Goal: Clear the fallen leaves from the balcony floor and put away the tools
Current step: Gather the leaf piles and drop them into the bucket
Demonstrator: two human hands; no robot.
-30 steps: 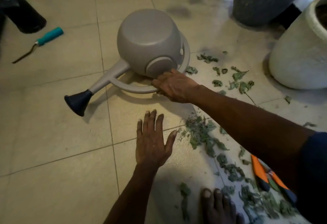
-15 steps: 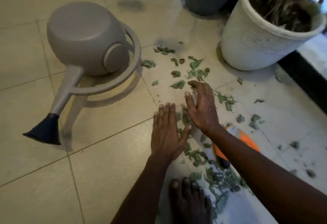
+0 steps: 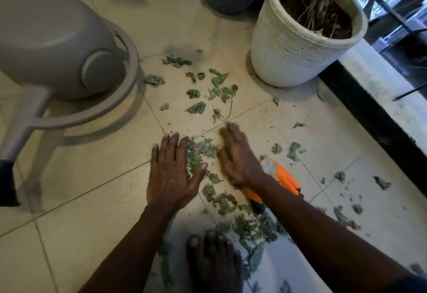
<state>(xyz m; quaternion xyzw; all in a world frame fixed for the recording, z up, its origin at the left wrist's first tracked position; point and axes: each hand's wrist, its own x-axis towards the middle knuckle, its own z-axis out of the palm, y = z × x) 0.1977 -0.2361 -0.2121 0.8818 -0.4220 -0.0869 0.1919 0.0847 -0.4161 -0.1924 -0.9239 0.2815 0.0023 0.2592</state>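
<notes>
Both hands flat and holding nothing: left hand (image 3: 172, 177) palm-down on the floor tiles (image 3: 92, 211), right hand (image 3: 238, 156) spread over the leaves (image 3: 201, 151) between them.

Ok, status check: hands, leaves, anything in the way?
Left hand open, flat on tile. Right hand open, blurred, on the leaves. Leaves heaped between hands, more scattered toward white pot. Orange pruners under right wrist; watering can on its side, left.
</notes>
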